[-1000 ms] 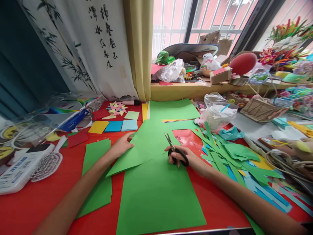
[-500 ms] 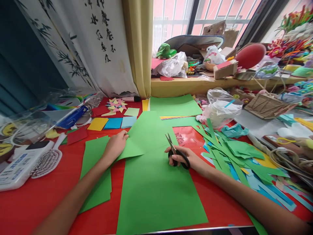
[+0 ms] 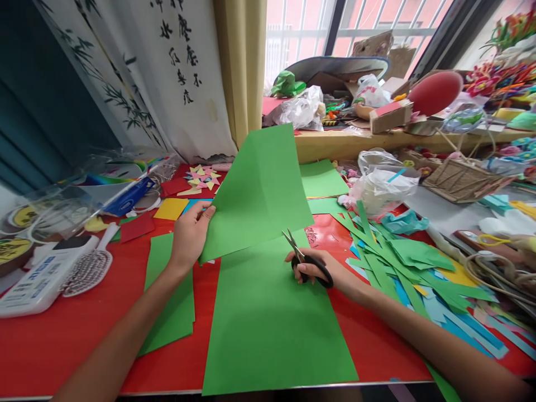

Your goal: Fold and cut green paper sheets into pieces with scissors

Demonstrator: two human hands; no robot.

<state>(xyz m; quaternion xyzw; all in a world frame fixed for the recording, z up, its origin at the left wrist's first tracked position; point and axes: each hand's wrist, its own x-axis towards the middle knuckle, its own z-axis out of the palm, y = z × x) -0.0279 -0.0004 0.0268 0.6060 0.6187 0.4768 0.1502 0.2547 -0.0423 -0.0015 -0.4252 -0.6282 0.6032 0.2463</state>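
My left hand (image 3: 189,234) grips the left edge of a cut green paper sheet (image 3: 259,190) and holds it lifted and tilted above the red table (image 3: 50,340). My right hand (image 3: 324,273) is closed round the black handles of scissors (image 3: 302,258), whose blades point up and left, slightly apart. It rests on a large green sheet (image 3: 272,318) lying flat in front of me. Another green sheet (image 3: 171,301) lies under my left forearm.
A heap of green and blue paper strips (image 3: 402,262) lies to the right. At the left are a hairbrush (image 3: 87,271) and a white device (image 3: 37,282). Small coloured squares (image 3: 171,208) and paper stars (image 3: 201,177) lie at the back. The windowsill (image 3: 377,142) is cluttered.
My left hand has raised the cut green sheet from flat on the table to a tilted, upright hold. My right hand with the scissors has hardly moved.
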